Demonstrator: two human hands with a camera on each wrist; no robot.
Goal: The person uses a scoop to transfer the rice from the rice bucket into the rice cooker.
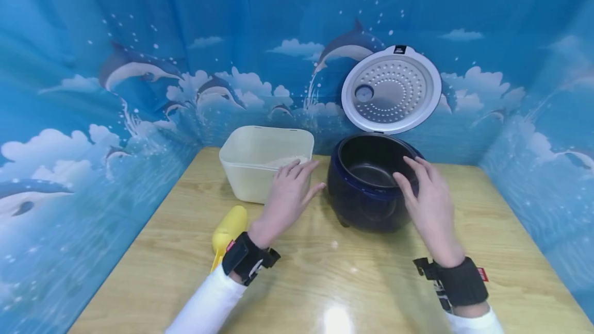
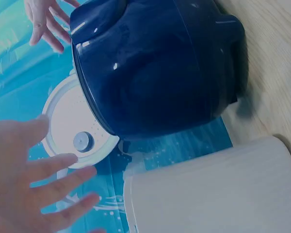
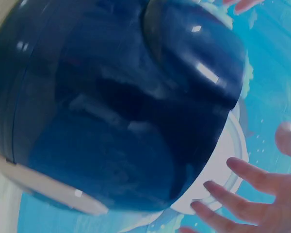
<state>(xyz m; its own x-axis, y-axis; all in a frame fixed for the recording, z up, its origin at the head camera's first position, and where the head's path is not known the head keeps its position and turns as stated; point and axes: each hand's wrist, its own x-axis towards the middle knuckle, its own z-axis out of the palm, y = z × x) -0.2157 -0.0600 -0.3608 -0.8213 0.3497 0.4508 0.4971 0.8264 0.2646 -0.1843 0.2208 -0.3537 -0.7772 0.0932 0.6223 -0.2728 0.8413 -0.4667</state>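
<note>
A dark blue rice cooker (image 1: 366,207) stands on the table with its lid (image 1: 394,92) raised. Its black inner pot (image 1: 371,173) shows bare inside. My right hand (image 1: 431,202) hovers over the cooker's right rim, fingers spread and holding nothing. Between the cooker and a cream-white bin (image 1: 246,177), my left hand (image 1: 290,189) is in the air with loosely extended fingers, overlapping the bin's front right corner in the head view. Some white grainy stuff (image 1: 290,161) shows inside the bin. In the left wrist view the left hand (image 2: 34,179) has nothing in its fingers.
A yellow scoop (image 1: 230,226) lies on the wooden table (image 1: 325,282), left of my left wrist, its handle toward me. Blue curtains (image 1: 260,14) printed with dolphins and clouds enclose the table at the back and both sides.
</note>
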